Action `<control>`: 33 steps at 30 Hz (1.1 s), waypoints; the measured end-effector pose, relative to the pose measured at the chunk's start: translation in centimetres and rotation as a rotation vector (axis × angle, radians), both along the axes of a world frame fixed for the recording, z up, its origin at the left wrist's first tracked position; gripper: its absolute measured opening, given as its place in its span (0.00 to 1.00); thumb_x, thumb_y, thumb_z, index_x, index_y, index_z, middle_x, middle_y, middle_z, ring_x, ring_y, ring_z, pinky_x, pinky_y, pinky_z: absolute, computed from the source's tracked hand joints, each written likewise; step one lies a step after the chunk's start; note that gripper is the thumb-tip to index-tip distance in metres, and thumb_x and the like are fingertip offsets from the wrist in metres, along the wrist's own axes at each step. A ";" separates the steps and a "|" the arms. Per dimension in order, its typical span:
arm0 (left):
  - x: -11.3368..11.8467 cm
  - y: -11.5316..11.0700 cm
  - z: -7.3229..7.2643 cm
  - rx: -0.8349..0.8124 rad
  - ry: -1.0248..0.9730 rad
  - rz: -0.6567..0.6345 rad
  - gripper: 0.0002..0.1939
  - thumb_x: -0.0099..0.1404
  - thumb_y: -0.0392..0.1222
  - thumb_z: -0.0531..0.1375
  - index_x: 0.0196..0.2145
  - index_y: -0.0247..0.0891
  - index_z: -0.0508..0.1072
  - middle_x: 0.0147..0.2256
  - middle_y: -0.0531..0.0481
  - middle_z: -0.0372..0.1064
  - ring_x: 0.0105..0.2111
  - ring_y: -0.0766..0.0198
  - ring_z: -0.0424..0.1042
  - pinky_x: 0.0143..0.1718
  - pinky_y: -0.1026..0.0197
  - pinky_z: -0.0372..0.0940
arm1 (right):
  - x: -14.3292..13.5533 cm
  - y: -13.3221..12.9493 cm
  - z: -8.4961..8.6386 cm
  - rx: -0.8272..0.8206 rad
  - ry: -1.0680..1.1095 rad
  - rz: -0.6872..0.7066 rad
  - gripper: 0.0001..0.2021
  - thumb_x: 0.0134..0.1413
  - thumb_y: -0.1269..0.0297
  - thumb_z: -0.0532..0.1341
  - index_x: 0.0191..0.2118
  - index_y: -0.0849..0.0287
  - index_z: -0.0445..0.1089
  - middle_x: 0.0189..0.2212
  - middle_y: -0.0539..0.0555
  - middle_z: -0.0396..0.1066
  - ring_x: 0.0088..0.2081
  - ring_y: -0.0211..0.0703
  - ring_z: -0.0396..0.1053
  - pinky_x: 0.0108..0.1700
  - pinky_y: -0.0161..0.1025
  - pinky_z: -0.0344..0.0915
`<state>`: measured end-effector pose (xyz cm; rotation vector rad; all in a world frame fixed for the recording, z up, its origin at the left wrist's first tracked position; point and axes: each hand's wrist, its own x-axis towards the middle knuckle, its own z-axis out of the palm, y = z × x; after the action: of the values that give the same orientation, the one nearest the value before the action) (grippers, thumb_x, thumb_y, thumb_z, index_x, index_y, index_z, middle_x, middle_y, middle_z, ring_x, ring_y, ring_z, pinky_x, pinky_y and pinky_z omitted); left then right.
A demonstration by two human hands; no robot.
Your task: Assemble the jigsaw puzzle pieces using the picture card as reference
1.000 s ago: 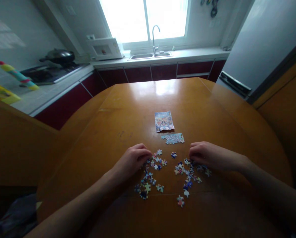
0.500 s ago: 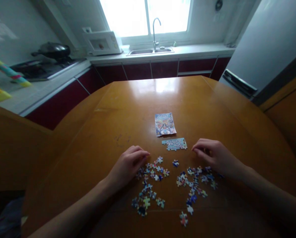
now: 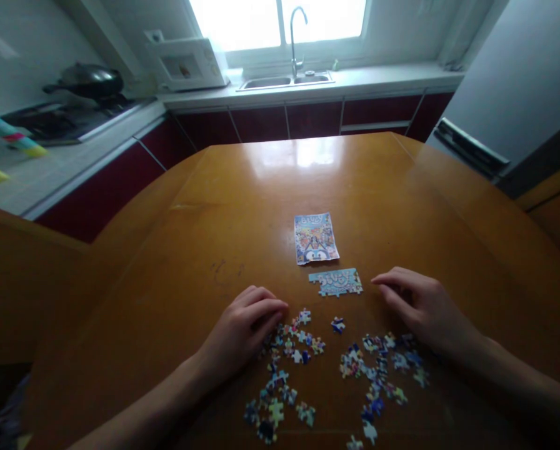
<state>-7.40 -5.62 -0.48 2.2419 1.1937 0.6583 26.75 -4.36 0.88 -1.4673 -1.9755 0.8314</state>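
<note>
Two loose groups of puzzle pieces lie on the wooden table, one at the left (image 3: 276,410) and one at the right (image 3: 378,369). A single piece (image 3: 337,324) sits between them. Beyond it is a joined light-blue puzzle strip (image 3: 337,282), and behind that a printed picture sheet (image 3: 314,239). My left hand (image 3: 242,325) rests beside the left group, fingers curled together; what they hold, if anything, is hidden. My right hand (image 3: 420,303) is right of the strip, not touching it, thumb and fingers bent toward each other with no piece visible between them.
The brown table (image 3: 242,206) fills the middle of the view. Behind it are a counter with a sink (image 3: 265,82), a faucet and a microwave (image 3: 184,65). A pan (image 3: 90,81) is on the stove at the left, and a fridge (image 3: 519,87) stands at the right.
The view has tilted down slightly, so the table items and both hands appear lower in the picture. The fingers of my right hand look slightly farther apart. No piece has visibly moved on the table.
</note>
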 end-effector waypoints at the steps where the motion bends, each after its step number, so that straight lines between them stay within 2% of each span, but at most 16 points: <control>1: 0.0 0.0 0.0 0.002 -0.001 -0.002 0.07 0.72 0.37 0.57 0.44 0.42 0.76 0.39 0.48 0.71 0.39 0.63 0.69 0.41 0.59 0.66 | 0.1 0.0 0.0 -0.002 -0.003 0.001 0.10 0.64 0.62 0.56 0.41 0.58 0.75 0.35 0.55 0.74 0.35 0.43 0.70 0.36 0.42 0.66; 8: 0.0 0.0 0.0 0.010 0.022 -0.019 0.09 0.72 0.36 0.57 0.45 0.42 0.75 0.40 0.47 0.71 0.40 0.62 0.69 0.42 0.59 0.66 | 0.1 -0.2 0.1 -0.004 0.010 0.028 0.10 0.64 0.62 0.57 0.41 0.57 0.75 0.36 0.55 0.74 0.35 0.43 0.70 0.36 0.42 0.66; 20: 0.0 -0.1 0.3 0.004 0.028 -0.010 0.09 0.72 0.37 0.56 0.46 0.41 0.75 0.40 0.46 0.72 0.40 0.61 0.69 0.42 0.57 0.68 | 0.4 0.0 0.0 0.028 0.011 -0.020 0.10 0.63 0.61 0.56 0.39 0.56 0.74 0.34 0.55 0.75 0.34 0.44 0.71 0.35 0.42 0.66; 33: -0.1 -0.4 0.6 -0.075 -0.072 0.031 0.09 0.72 0.38 0.56 0.45 0.40 0.76 0.39 0.47 0.76 0.40 0.62 0.74 0.42 0.58 0.69 | 0.4 0.0 0.0 0.038 0.001 -0.048 0.09 0.62 0.61 0.57 0.39 0.55 0.75 0.34 0.55 0.77 0.34 0.46 0.72 0.34 0.43 0.66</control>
<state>-7.55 -6.04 0.09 2.1240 1.2002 0.6892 27.14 -4.36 0.87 -1.4865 -1.9367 0.7700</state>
